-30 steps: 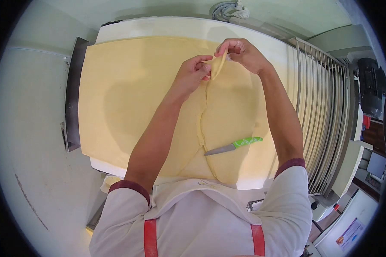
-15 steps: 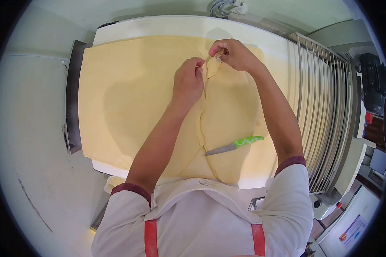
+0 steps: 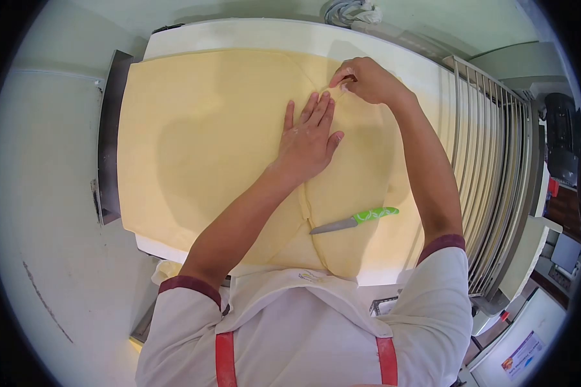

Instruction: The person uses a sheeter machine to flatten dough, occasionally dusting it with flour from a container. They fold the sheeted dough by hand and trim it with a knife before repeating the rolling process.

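A wide, pale yellow sheet of dough [image 3: 193, 116] covers most of the table, with a seam running down its middle. My left hand [image 3: 306, 138] lies flat on the dough over that seam, fingers spread and pointing away from me. Just beyond its fingertips, to the right, my right hand [image 3: 368, 82] is closed, pinching a bit of dough at the seam's far end. A small knife with a green patterned handle [image 3: 376, 215] rests on the dough nearer my body, its blade tip by the seam.
The white table [image 3: 252, 29] shows along the back edge. A metal rack of parallel bars [image 3: 484, 129] stands at the right. Along the left edge runs a dark metal strip [image 3: 112, 142]. Coiled hose [image 3: 345, 11] lies beyond the table.
My left hand has gone from pinching at the seam to lying flat on the dough. My right hand has shifted slightly right, and the dough flap beneath it lies lower.
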Demonstrator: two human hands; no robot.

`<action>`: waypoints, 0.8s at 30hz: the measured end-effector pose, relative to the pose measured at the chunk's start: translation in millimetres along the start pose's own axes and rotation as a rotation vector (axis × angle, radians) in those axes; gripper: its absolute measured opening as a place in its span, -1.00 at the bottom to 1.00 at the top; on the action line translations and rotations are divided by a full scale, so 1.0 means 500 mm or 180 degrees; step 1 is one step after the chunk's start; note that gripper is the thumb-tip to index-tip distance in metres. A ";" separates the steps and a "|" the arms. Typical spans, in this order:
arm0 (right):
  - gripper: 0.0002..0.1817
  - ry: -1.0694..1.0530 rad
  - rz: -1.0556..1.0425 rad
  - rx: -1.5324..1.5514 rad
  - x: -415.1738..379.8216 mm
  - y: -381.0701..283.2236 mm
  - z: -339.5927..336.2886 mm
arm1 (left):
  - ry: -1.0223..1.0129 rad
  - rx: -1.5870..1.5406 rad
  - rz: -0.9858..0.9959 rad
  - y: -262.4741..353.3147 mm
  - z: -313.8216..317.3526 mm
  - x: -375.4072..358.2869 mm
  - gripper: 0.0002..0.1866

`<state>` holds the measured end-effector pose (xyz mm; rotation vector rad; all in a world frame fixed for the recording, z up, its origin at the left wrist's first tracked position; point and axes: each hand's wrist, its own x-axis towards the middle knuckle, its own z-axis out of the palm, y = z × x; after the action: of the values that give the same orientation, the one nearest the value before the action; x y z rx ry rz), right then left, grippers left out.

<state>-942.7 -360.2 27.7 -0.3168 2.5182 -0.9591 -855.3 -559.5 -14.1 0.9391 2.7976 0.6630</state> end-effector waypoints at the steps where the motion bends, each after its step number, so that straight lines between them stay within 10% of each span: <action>1: -0.80 -0.0095 0.0184 -0.0136 0.000 -0.011 -0.007 | -0.0040 -0.0070 -0.0006 -0.001 -0.006 0.004 -0.35; 19: -0.62 0.2066 -0.0518 -0.0182 -0.153 0.048 0.057 | 0.0165 -0.0726 0.0097 -0.075 -0.022 0.015 -0.54; 24: -0.56 0.2555 0.0469 -0.0228 -0.403 0.042 0.211 | 0.0320 -0.0246 0.0500 -0.075 -0.007 -0.002 -0.57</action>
<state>-717.1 -334.5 4.4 0.3024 3.2276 -1.0860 -876.0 -588.3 -27.4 1.1499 2.7807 0.8555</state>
